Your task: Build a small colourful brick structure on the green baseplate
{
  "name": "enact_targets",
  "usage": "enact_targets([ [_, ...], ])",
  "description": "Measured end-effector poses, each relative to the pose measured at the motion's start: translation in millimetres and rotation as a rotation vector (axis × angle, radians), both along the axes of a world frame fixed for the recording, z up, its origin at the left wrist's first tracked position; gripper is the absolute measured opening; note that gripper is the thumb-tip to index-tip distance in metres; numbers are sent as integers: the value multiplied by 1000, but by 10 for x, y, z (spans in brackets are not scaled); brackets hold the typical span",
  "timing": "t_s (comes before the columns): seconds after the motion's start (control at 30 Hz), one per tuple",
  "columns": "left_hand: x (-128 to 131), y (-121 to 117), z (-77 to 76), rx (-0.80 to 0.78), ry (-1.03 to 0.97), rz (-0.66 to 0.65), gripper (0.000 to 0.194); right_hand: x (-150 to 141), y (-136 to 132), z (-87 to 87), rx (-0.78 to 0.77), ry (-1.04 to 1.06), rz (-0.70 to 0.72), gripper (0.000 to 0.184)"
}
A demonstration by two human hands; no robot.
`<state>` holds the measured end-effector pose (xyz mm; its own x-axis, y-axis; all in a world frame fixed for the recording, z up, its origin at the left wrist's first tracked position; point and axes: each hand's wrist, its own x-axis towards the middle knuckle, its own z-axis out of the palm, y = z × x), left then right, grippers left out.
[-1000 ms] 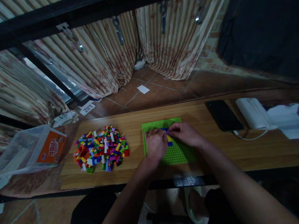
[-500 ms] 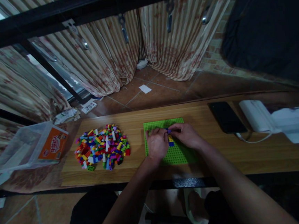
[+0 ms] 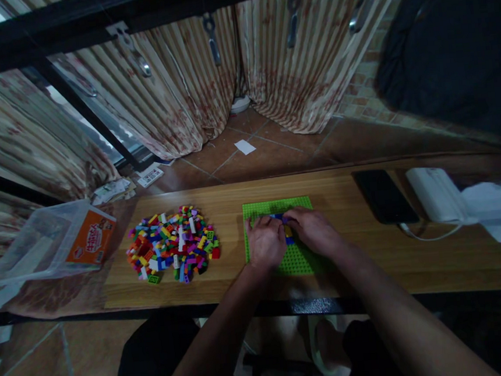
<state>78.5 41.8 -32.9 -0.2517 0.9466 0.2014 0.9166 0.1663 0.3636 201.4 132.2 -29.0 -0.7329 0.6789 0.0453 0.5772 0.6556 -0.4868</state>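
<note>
The green baseplate [image 3: 301, 262] lies on the wooden tabletop in front of me, with blue bricks [image 3: 290, 240] and a yellow brick [image 3: 288, 231] on it. My left hand [image 3: 266, 242] rests over the plate's left part, fingers curled against the bricks; what its fingertips grip is hidden. From the right, my right hand [image 3: 313, 228] reaches in with thumb and fingers pinched on a small purple brick [image 3: 285, 220] at the top of the bricks. Both hands' fingertips nearly meet there and cover part of the bricks.
A heap of mixed toy bricks [image 3: 174, 244] lies left of the plate. Farther left stands a clear plastic box [image 3: 40, 244] with an orange label. On the right are a black phone [image 3: 385, 196], its white cable, and a white power bank [image 3: 437, 195].
The view has shifted slightly. My fingers have moved a little at the bricks, and more of the blue brick at the far side shows between my hands.
</note>
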Motion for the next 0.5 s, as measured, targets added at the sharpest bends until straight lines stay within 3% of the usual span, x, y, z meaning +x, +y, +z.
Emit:
enact_targets([
  [0.27, -43, -5, 76, -14, 13, 28, 21, 41, -60, -128, 144, -6, 41, 31],
  [0.5, -16, 4, 26, -33, 13, 4, 21, 46, -79, -152, 138, 48, -4, 28],
])
